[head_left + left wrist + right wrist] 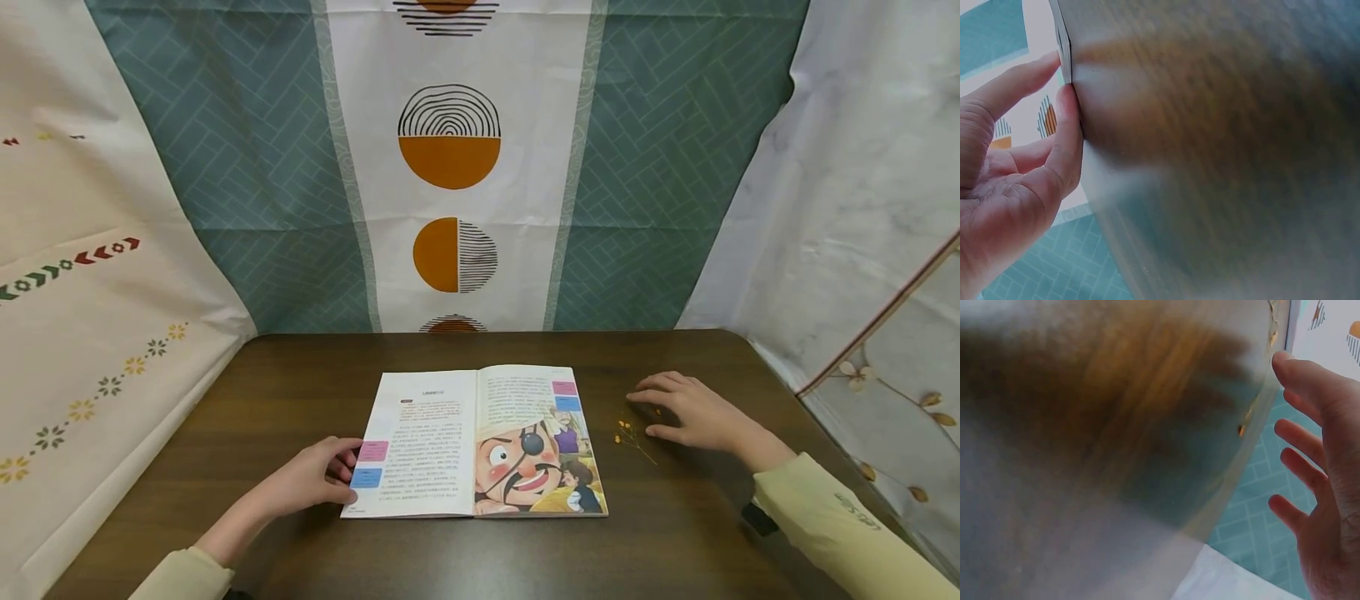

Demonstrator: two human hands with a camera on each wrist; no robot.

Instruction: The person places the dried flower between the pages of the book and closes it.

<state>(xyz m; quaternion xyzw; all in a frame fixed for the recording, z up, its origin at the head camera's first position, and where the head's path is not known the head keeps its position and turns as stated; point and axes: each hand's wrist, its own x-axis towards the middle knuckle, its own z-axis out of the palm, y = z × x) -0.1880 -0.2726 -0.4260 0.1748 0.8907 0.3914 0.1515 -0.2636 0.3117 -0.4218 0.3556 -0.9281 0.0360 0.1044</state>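
An open book [427, 450] lies flat on the table, with printed text on its left page and a cartoon of a face with an eye patch on the right. My left hand [318, 475] rests at its lower left edge, fingers loosely bent. In the left wrist view the thumb and a fingertip [1067, 103] touch the book's edge [1065, 50] near a corner. On the right, a thin sprig of small yellow flowers [633, 440] lies beside my right hand [690, 412]. That hand [1329, 462] is spread and relaxed, holding nothing.
The brown wooden table [480, 554] ends at a patterned green and white curtain [457, 200]. Light cloths hang at both sides, a cream one [90, 333] on the left and a marbled one [862, 208] on the right.
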